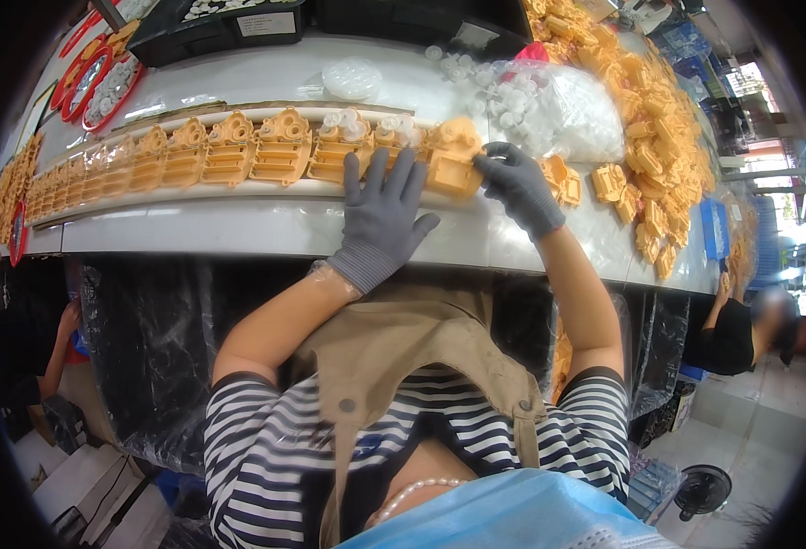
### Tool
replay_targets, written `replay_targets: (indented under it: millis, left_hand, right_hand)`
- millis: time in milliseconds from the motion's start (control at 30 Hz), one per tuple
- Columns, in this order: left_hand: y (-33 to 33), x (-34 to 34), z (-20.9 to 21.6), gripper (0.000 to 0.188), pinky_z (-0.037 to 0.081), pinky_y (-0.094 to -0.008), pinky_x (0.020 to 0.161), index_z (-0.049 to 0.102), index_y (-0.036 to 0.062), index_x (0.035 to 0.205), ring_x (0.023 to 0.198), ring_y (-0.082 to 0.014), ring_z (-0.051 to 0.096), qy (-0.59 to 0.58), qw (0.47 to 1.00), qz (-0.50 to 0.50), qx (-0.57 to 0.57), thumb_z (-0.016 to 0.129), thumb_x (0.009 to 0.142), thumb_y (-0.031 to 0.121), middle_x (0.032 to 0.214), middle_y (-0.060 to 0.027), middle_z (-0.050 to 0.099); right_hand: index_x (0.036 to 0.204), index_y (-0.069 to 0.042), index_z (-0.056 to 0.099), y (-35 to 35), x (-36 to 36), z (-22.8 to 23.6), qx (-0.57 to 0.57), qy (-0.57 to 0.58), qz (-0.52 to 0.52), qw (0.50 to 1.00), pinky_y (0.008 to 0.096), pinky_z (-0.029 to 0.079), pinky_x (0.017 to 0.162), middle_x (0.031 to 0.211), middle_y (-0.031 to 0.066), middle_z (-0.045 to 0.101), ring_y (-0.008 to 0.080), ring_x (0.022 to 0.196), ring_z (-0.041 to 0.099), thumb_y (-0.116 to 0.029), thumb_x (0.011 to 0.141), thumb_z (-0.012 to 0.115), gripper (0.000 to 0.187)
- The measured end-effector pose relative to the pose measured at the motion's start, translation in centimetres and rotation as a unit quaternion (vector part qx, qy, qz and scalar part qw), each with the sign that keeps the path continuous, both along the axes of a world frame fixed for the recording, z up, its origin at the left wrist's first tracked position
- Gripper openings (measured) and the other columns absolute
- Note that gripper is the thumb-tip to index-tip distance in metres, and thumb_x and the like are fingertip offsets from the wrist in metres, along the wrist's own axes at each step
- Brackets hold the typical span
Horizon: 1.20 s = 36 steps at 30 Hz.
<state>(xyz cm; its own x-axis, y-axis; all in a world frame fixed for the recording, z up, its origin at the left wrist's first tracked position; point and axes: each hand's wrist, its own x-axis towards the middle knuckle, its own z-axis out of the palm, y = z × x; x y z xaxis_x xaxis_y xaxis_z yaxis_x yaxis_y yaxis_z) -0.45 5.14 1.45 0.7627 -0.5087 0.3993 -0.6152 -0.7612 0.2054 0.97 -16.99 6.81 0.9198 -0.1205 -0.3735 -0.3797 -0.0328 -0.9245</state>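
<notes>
Left hand [380, 224] mid-frame, grip spread apart over orange housings [279, 151]; right hand [524, 190] upper centre, grip clamps edge of end casing [454, 174].

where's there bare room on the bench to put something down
The front strip of the bench, between its near edge and the orange row, left of the left hand. Another patch lies between the row and the left black bin. Crowded: beyond and right of the right hand, with the bag and orange pile.
</notes>
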Motion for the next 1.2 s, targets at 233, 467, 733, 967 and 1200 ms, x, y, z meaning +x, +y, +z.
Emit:
replay_targets:
  millis: [233, 467, 733, 967, 1200]
  left_hand:
    - [0.0, 0.1, -0.1, 0.068, 0.008, -0.0645, 0.110, 0.047, 0.0048, 0.133, 0.131, -0.0375, 0.032, 0.000, 1.000, -0.005, -0.008, 0.061, 0.083, 0.049, 0.141, -0.0149, 0.040]
    - [0.0, 0.1, 0.1, 0.069, 0.007, -0.0652, 0.109, 0.047, 0.0042, 0.133, 0.131, -0.0376, 0.031, 0.001, 1.000, -0.007, -0.011, 0.062, 0.082, 0.049, 0.141, -0.0155, 0.040]
    - [-1.4, -1.6, 2.7, 0.061, 0.033, -0.0388, 0.110, 0.042, 0.0050, 0.138, 0.129, -0.0269, 0.042, 0.158, 0.846, -0.112, -0.497, 0.067, 0.088, 0.031, 0.141, -0.0099, 0.043]
    - [-4.4, -0.7, 4.9, 0.054, 0.044, -0.0397, 0.104, 0.041, 0.0004, 0.135, 0.119, -0.0228, 0.053, 0.667, 0.200, -0.204, -0.689, 0.045, 0.100, 0.041, 0.128, -0.0122, 0.053]
    - [-4.6, -1.4, 4.3, 0.051, 0.047, -0.0352, 0.100, 0.042, 0.0042, 0.134, 0.116, -0.0181, 0.053, 0.673, 0.239, -0.170, -0.679, 0.044, 0.101, 0.042, 0.123, -0.0083, 0.053]
  right_hand:
    - [0.120, 0.002, 0.053, 0.4, 0.8, -1.0, -0.093, -0.028, -0.019, 0.995, 0.0245, 0.052, 0.070, 0.099, 0.0100, 0.061, 0.0162, 0.081, 0.061, -0.029, 0.080, 0.076, 0.056]
    - [0.132, 0.005, 0.045, -0.3, 1.5, -0.8, 0.104, 0.035, 0.042, 0.993, 0.0303, 0.053, 0.085, 0.115, 0.0137, 0.060, 0.0204, 0.100, 0.063, -0.024, 0.083, 0.071, 0.062]
    - [0.137, 0.005, 0.038, -2.9, -1.3, -0.3, 0.282, -0.019, 0.065, 0.957, 0.0343, 0.050, 0.096, 0.125, 0.0161, 0.057, 0.0239, 0.110, 0.061, -0.017, 0.088, 0.061, 0.058]
    - [0.135, 0.006, 0.040, -1.0, -5.1, 1.5, 0.231, -0.033, 0.076, 0.969, 0.0327, 0.049, 0.096, 0.125, 0.0134, 0.056, 0.0205, 0.113, 0.057, -0.017, 0.087, 0.065, 0.059]
    - [0.117, -0.001, 0.057, -1.2, -6.0, 2.3, -0.140, -0.061, 0.035, 0.988, 0.0197, 0.045, 0.060, 0.086, 0.0006, 0.060, 0.0051, 0.071, 0.053, -0.027, 0.080, 0.076, 0.049]
